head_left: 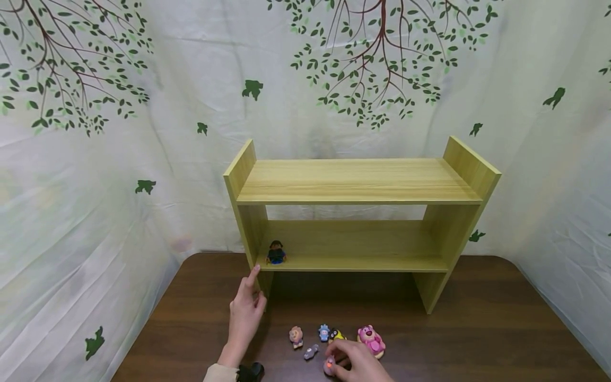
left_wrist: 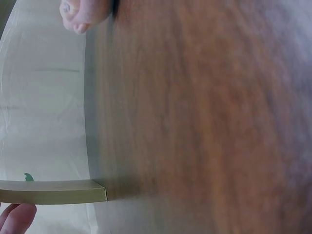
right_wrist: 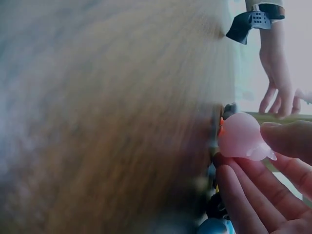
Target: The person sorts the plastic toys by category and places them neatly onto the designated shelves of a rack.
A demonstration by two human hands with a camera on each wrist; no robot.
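Observation:
My right hand (head_left: 359,361) pinches a small pale pink toy figure (right_wrist: 242,137) between thumb and fingers, low over the table; an orange spot shows on the toy. With the index finger stretched out, my left hand (head_left: 245,313) touches the left side of the wooden shelf (head_left: 353,263), by the front edge of its lower board. A dark-haired figure in blue (head_left: 276,253) stands on that board at the left end. Close around the right hand are a pink bear (head_left: 371,341), a black-and-yellow figure (head_left: 336,335), a blue figure (head_left: 324,332) and a grey figure (head_left: 311,352).
Another small figure with a peach-coloured head (head_left: 296,337) lies between the hands. The shelf stands at the back of the brown table (head_left: 506,318), its top board (head_left: 358,180) between raised side panels. A leaf-printed curtain (head_left: 200,79) hangs behind and beside it.

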